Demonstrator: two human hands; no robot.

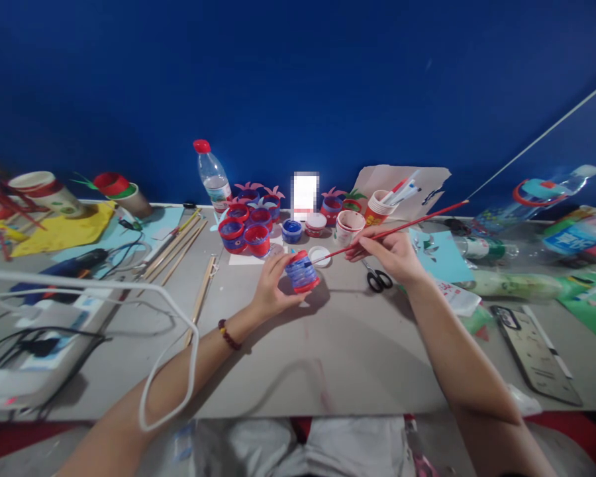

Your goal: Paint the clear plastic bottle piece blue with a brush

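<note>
In my left hand [269, 286] is a small paper cup [302, 273], painted blue round the middle with red at both ends and held tilted. My right hand [390, 250] grips a long red paintbrush [402, 226], its tip touching or very near the cup's blue side. Just behind the cup stand an open jar of blue paint [292, 230] and a red-and-white jar [316, 224]. A white lid [320, 257] lies flat beside the cup. Several red and blue painted cups [257, 240] cluster farther left, some with paper leaf tops.
Black scissors [379, 280] lie near my right wrist, and a phone [534, 354] rests at the right. Wooden sticks [179, 248], a power strip [64, 358] and a looping white cable [191, 371] occupy the left. A water bottle [212, 177] stands by the blue wall.
</note>
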